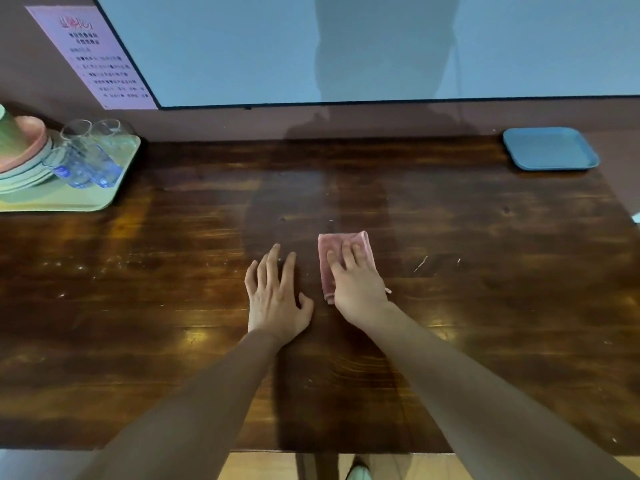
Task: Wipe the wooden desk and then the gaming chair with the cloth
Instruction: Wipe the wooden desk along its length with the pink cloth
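Observation:
A folded pink cloth (329,247) lies on the dark wooden desk (485,306), a little right of the middle. My right hand (353,282) presses flat on the cloth with straight fingers and covers its lower right part. Just to the left, my left hand (277,299) rests on the bare desk with its fingers spread, apart from the cloth. The gaming chair is not in view.
A pale green tray (69,199) at the far left holds stacked plates (24,157) and several glasses (90,154). A blue tray (550,148) sits at the back right. A large screen (346,50) and a pink notice (93,53) hang on the wall behind.

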`<state>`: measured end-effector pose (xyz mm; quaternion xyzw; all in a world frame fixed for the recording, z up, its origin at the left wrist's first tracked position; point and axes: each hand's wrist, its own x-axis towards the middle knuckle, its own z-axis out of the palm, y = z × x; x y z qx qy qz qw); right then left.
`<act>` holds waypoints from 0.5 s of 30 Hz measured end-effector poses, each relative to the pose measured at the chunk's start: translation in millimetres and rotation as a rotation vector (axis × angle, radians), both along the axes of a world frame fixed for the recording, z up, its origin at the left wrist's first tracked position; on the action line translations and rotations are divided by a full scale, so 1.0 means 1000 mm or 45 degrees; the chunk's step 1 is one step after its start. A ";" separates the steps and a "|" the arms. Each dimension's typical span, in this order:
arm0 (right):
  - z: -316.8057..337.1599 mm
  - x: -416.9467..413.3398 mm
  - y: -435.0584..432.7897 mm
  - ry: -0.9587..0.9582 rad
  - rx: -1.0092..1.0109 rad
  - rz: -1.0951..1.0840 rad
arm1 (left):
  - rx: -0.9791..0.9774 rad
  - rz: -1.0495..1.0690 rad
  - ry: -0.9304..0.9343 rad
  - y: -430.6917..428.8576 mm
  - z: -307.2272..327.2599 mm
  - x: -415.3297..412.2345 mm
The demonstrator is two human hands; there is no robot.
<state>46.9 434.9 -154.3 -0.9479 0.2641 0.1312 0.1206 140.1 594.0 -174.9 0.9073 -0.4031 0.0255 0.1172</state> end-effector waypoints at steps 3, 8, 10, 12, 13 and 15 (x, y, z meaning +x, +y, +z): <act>0.001 0.011 -0.010 0.028 0.041 -0.006 | 0.079 -0.046 0.004 -0.022 0.004 0.021; 0.011 0.065 -0.054 0.028 0.066 -0.052 | 0.217 -0.120 -0.015 -0.038 -0.005 0.036; 0.015 0.084 -0.066 0.035 0.038 -0.067 | 0.194 -0.119 -0.022 -0.039 -0.005 0.038; 0.017 0.091 -0.068 0.057 0.037 -0.083 | 0.146 -0.095 -0.029 -0.046 0.001 0.044; 0.018 0.088 -0.065 0.062 0.049 -0.087 | 0.130 -0.087 -0.031 -0.052 0.006 0.050; 0.017 0.073 -0.052 0.071 0.023 -0.059 | 0.127 -0.089 -0.011 -0.072 0.018 0.067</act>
